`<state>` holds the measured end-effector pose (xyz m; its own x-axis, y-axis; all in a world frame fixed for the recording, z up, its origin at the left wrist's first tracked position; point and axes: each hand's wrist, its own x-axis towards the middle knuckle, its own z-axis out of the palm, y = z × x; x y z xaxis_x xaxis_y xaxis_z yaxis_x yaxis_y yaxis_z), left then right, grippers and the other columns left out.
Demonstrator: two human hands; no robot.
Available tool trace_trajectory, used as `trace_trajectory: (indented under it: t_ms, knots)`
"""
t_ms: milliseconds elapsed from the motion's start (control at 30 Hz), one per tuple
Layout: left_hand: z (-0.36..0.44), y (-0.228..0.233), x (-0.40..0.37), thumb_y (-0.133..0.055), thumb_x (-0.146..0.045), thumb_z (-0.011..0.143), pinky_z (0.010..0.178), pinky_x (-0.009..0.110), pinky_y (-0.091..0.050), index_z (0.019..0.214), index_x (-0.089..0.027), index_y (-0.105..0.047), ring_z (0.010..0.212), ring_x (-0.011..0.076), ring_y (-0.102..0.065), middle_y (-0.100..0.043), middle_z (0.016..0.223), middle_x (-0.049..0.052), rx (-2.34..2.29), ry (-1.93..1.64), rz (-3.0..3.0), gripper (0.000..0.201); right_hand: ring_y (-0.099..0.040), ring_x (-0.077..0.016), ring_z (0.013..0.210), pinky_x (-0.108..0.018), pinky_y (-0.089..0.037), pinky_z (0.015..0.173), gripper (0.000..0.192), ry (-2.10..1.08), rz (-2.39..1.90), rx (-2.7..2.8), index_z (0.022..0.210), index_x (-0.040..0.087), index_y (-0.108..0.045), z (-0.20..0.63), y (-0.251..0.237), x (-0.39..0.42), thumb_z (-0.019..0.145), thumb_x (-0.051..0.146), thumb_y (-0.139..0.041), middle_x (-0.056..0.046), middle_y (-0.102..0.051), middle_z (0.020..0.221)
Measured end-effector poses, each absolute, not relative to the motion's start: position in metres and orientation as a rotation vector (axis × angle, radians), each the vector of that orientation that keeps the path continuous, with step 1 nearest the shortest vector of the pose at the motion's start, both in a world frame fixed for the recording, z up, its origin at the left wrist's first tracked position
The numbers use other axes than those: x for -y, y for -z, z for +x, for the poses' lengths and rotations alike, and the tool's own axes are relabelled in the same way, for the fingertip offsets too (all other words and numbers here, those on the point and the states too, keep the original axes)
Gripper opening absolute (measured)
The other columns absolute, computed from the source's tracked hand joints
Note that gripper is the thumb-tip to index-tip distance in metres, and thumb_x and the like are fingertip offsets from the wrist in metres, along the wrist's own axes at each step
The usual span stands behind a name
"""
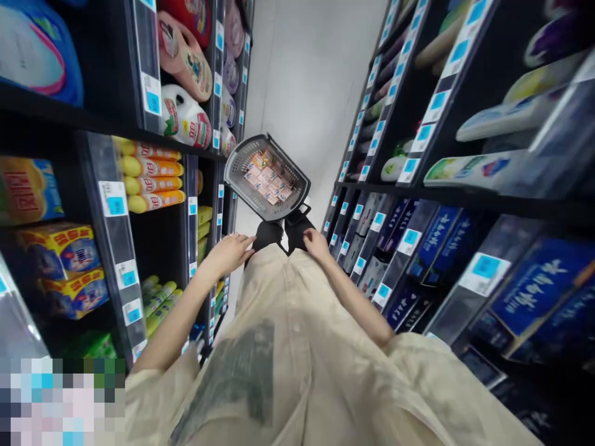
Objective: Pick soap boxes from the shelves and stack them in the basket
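we stand in a shop aisle, both hands low by our shirt [297,347]. our left hand [231,251] hangs loosely spread, holding nothing; our right hand [316,243] looks empty too. the basket [242,162] of packets sits on the floor just ahead, freeing them.

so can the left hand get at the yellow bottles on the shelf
Probably yes: the left hand hangs empty by the hem, and the yellow bottles lie at the open shelf front on that side, nothing between.
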<state>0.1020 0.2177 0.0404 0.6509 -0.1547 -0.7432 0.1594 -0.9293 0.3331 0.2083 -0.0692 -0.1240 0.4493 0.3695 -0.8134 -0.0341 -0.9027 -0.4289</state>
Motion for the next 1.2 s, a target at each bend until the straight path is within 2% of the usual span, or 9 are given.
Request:
trace_trajectory:
  t_ms: [167, 267, 367, 467, 567, 667, 867, 1067, 1200]
  knots:
    - [0.108, 0.051, -0.270, -0.041, -0.035, 0.107, 0.108, 0.037, -0.049, 0.147, -0.019, -0.060, 0.129, 0.0279, -0.065, -0.069, 0.141, 0.015, -0.276, 1.398, 2.294, 0.047, -0.065, -0.0262, 0.130, -0.034, -0.045, 0.115, 0.033, -1.837, -2.254, 0.312, 0.129, 0.014, -0.070, 0.206, 0.163, 0.091, 0.098, 0.019, -0.058, -0.016, -0.072, 0.137]
    - [0.119, 0.131, -0.304, -0.042, -0.026, 0.103, 0.103, 0.029, -0.051, 0.146, -0.018, -0.061, 0.124, 0.0233, -0.068, -0.074, 0.135, 0.012, -0.444, 1.565, 2.141, 0.048, -0.066, -0.0282, 0.130, -0.036, -0.047, 0.113, 0.042, -2.028, -2.255, 0.189, 0.140, 0.012, -0.063, 0.207, 0.196, 0.099, 0.101, 0.025, -0.055, -0.018, -0.072, 0.137]
    - [0.138, 0.218, -0.330, -0.052, -0.021, 0.094, 0.094, 0.031, -0.055, 0.135, -0.012, -0.069, 0.111, 0.0265, -0.073, -0.078, 0.121, 0.018, -0.524, 1.696, 2.107, 0.045, -0.066, -0.0324, 0.131, -0.041, -0.049, 0.112, 0.064, -2.174, -2.281, 0.031, 0.156, 0.006, -0.044, 0.196, 0.239, 0.094, 0.103, 0.041, -0.055, -0.025, -0.068, 0.140]
    - [0.166, 0.301, -0.342, -0.063, -0.021, 0.086, 0.095, 0.039, -0.055, 0.124, -0.008, -0.074, 0.110, 0.0340, -0.073, -0.077, 0.117, 0.024, -0.568, 1.742, 2.113, 0.042, -0.063, -0.0389, 0.133, -0.048, -0.050, 0.111, 0.095, -2.311, -2.277, -0.062, 0.164, 0.001, -0.026, 0.167, 0.279, 0.073, 0.096, 0.054, -0.065, -0.033, -0.059, 0.147]
    - [0.205, 0.378, -0.337, -0.053, -0.024, 0.094, 0.105, 0.039, -0.051, 0.139, -0.013, -0.066, 0.121, 0.0308, -0.068, -0.074, 0.129, 0.020, -0.530, 1.593, 2.159, 0.048, -0.057, -0.0477, 0.136, -0.059, -0.051, 0.105, 0.116, -2.258, -2.530, -0.079, 0.167, -0.001, -0.008, 0.140, 0.306, 0.050, 0.090, 0.057, -0.072, -0.040, -0.043, 0.154]
    - [0.247, 0.446, -0.320, -0.038, -0.020, 0.100, 0.111, 0.039, -0.047, 0.144, -0.013, -0.060, 0.124, 0.0264, -0.065, -0.071, 0.134, 0.016, -0.504, 1.214, 2.201, 0.050, -0.058, -0.0456, 0.131, -0.055, -0.056, 0.097, 0.106, -2.018, -2.747, -0.036, 0.167, 0.003, -0.016, 0.139, 0.321, 0.048, 0.091, 0.054, -0.069, -0.035, -0.044, 0.152]
    - [0.289, 0.546, -0.292, -0.052, -0.024, 0.095, 0.109, 0.052, -0.050, 0.151, -0.014, -0.051, 0.136, 0.0384, -0.056, -0.048, 0.157, 0.023, -0.752, 1.197, 2.241, 0.058, -0.051, -0.0418, 0.135, -0.055, -0.055, 0.100, 0.056, -1.574, -2.804, 0.250, 0.144, 0.019, -0.058, 0.177, 0.344, 0.098, 0.097, 0.049, -0.056, -0.020, -0.047, 0.154]
    - [0.282, 0.614, -0.292, -0.050, -0.023, 0.097, 0.112, 0.051, -0.049, 0.160, -0.014, -0.036, 0.150, 0.0378, -0.042, -0.030, 0.171, 0.020, -0.848, 1.096, 2.274, 0.065, -0.054, -0.0394, 0.130, -0.058, -0.053, 0.106, 0.048, -1.264, -2.736, 0.426, 0.135, 0.021, -0.062, 0.191, 0.360, 0.125, 0.097, 0.051, -0.057, -0.018, -0.053, 0.148]
    - [0.286, 0.650, -0.311, -0.050, -0.026, 0.100, 0.109, 0.050, -0.051, 0.156, -0.017, -0.042, 0.146, 0.0366, -0.046, -0.040, 0.164, 0.021, -0.991, 1.045, 2.355, 0.057, -0.054, -0.0394, 0.132, -0.059, -0.052, 0.107, 0.048, -1.275, -2.674, 0.417, 0.135, 0.023, -0.061, 0.198, 0.362, 0.124, 0.097, 0.052, -0.057, -0.017, -0.051, 0.150]
